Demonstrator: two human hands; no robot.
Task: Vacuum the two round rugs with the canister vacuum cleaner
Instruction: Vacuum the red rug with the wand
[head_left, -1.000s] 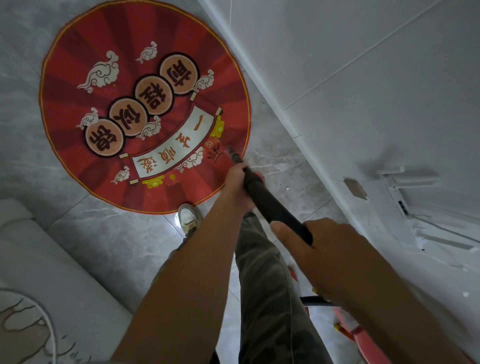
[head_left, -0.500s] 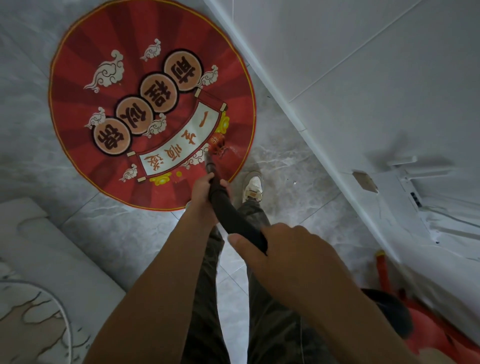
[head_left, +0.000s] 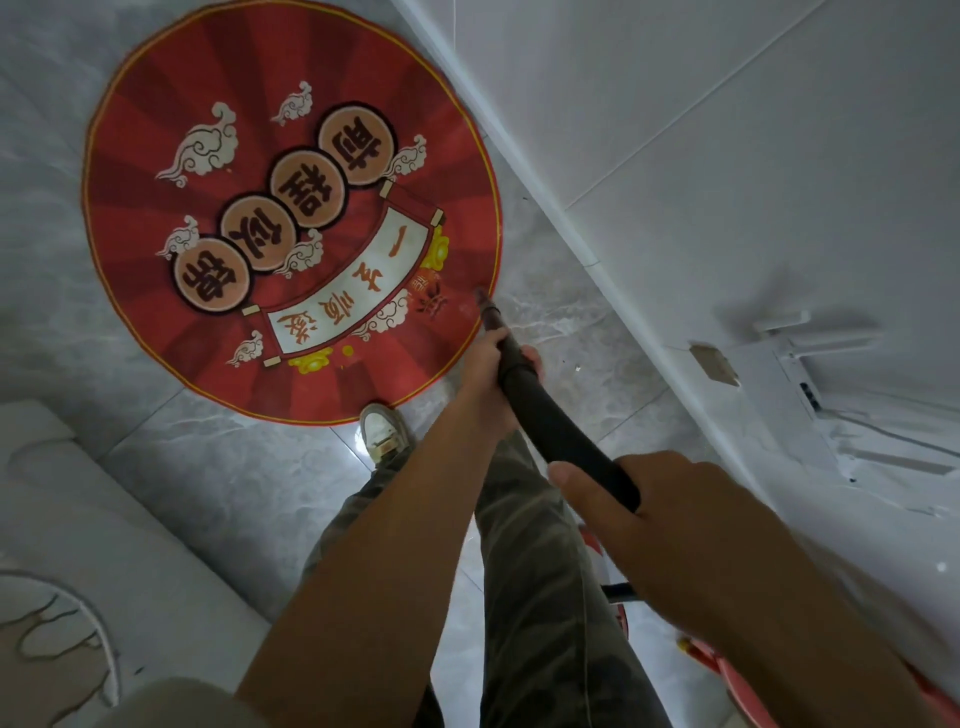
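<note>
— Ahead of the left hand (head_left: 488, 369), what lies on the floor?

— A round red rug (head_left: 291, 208) with cloud shapes, a white scroll and four circles with characters. It lies flat on the grey tiles (head_left: 208, 467), beyond and to the left of that hand, and its far right rim is just beside the white wall (head_left: 727, 156).

— And the vacuum?

— A black tube (head_left: 545, 421) runs from the right hand (head_left: 670, 514), through the left hand, down toward the rug. The tip (head_left: 485, 306) is at the rug's rim, just past the left hand. I cannot tell if it touches the pile.

— How do the hands hold it?

— Both are wrapped around the tube. The left hand grips it near the front, with its fingers curled over the tube. The right hand grips it further back, nearer the body, with the thumb lying along the tube.

— What else is near?

— Below the left hand, one pale shoe (head_left: 382, 431) stands at the rug's near rim, and camouflage trousers (head_left: 545, 597) show between the two forearms. Behind the right hand, low at the right, a red part of the machine (head_left: 727, 670) shows. Far left of both hands, a pale rug (head_left: 47, 639) with brown lines is partly in view.
</note>
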